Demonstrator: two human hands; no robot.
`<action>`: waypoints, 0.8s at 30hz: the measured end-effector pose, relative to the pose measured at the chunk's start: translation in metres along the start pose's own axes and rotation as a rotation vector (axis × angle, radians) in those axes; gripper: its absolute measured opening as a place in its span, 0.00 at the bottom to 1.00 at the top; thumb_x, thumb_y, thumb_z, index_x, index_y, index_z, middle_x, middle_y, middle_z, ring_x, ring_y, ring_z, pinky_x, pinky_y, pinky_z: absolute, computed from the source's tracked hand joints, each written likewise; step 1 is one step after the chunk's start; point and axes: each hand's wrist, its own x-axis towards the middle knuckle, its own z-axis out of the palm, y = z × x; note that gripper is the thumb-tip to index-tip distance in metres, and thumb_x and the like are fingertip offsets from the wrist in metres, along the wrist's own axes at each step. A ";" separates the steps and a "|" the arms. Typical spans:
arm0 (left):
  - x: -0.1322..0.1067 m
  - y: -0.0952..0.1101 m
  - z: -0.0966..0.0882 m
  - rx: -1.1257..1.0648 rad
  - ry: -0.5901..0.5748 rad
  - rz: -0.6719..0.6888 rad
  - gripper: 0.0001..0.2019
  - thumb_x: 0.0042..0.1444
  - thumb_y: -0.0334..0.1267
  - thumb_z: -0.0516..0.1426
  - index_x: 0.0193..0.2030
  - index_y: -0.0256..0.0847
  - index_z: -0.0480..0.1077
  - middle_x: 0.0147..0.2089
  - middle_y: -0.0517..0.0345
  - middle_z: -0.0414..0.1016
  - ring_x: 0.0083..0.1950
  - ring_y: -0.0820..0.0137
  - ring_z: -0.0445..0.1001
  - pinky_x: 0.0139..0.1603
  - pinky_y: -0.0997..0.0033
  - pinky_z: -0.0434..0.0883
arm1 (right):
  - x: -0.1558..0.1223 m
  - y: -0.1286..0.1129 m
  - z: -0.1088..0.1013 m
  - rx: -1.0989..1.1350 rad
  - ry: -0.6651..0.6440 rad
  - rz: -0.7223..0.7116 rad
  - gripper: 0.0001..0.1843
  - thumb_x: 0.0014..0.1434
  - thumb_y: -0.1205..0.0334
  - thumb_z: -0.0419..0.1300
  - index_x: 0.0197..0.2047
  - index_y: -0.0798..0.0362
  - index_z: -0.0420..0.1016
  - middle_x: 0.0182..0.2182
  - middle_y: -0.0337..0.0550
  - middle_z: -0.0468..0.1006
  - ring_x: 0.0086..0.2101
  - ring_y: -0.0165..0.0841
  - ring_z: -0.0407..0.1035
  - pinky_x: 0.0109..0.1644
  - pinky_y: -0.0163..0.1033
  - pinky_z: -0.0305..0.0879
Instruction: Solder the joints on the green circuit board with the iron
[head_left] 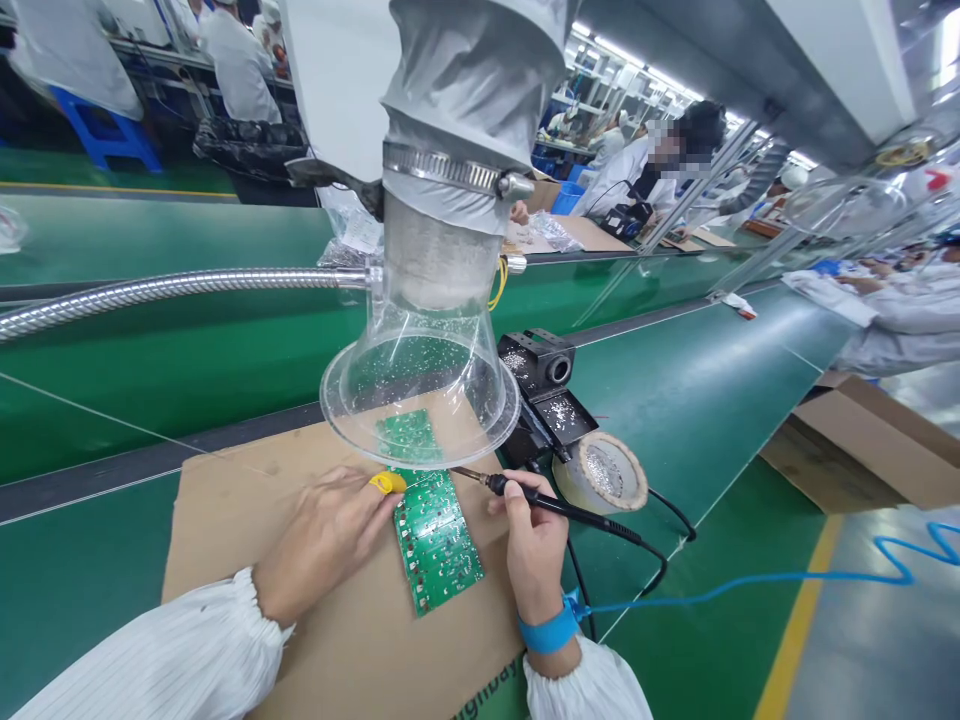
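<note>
- A long green conveyor-belt table (697, 420) runs across the view, with co-workers in white smocks (637, 180) beyond it.
- A flat brown corrugated cardboard sheet (225, 550) lies on the table.
- A clear flared plastic fume hood (420, 400), joined to a flexible silver metal duct (150, 295), hangs over the far end of the sheet.
- The hands are apart, one on each side of the board. The right hand (536, 550) is closed around the iron. The left hand (322, 540) is at the board's edge; whether it grips or only presses cannot be told.
- A green printed circuit board (435, 540) lies on the sheet, just below the hood's rim.
- A black soldering iron (555, 508) is held with its thin metal tip near the board's upper edge; contact cannot be told.
- A black soldering-iron stand (536, 365) stands beside the hood.
- A blue wrist strap (550, 630) encircles the right wrist.
- A yellow finger cot (388, 483) covers a left fingertip, touching the board.
</note>
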 end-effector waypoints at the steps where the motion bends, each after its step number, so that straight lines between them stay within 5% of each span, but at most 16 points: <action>1: -0.001 0.000 0.000 0.001 0.000 0.001 0.12 0.72 0.40 0.51 0.43 0.41 0.74 0.37 0.55 0.82 0.34 0.63 0.79 0.37 0.62 0.71 | 0.000 0.001 0.000 0.001 0.005 0.001 0.12 0.63 0.51 0.60 0.40 0.51 0.76 0.25 0.39 0.79 0.26 0.36 0.76 0.33 0.39 0.73; 24: 0.005 0.003 0.001 0.089 -0.035 -0.024 0.18 0.73 0.42 0.48 0.33 0.43 0.71 0.28 0.58 0.76 0.28 0.64 0.75 0.32 0.65 0.64 | -0.001 -0.003 0.001 0.024 -0.007 0.027 0.12 0.62 0.51 0.61 0.40 0.51 0.76 0.29 0.42 0.82 0.27 0.37 0.78 0.34 0.42 0.75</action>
